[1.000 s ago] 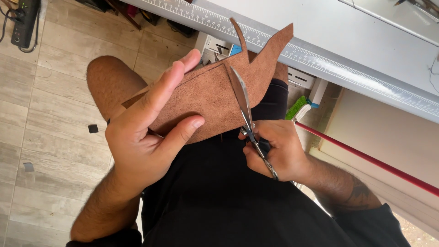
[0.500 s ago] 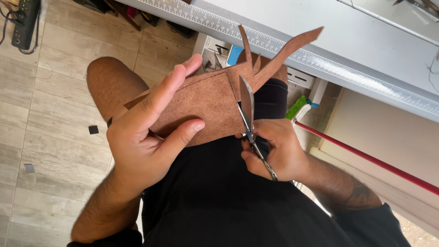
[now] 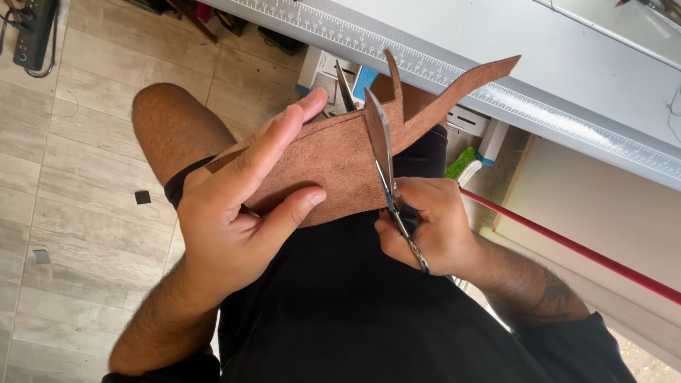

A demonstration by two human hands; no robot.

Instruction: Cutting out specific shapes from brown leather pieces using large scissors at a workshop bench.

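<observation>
Leather piece (image 3: pixel 333 167), one, pinched by left hand (image 3: pixel 237 213); right hand (image 3: pixel 429 223) grips one pair of scissors (image 3: pixel 386 167)

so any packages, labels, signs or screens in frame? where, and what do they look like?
No screens or signs.
Ruler strip: printed scale along the grey table edge, upper frame, grey with dark ticks.
Boxes: under the table, above the leather, white with blue corners; print too small to tell.
Power strip: top left on the floor, black, oblong.
</observation>
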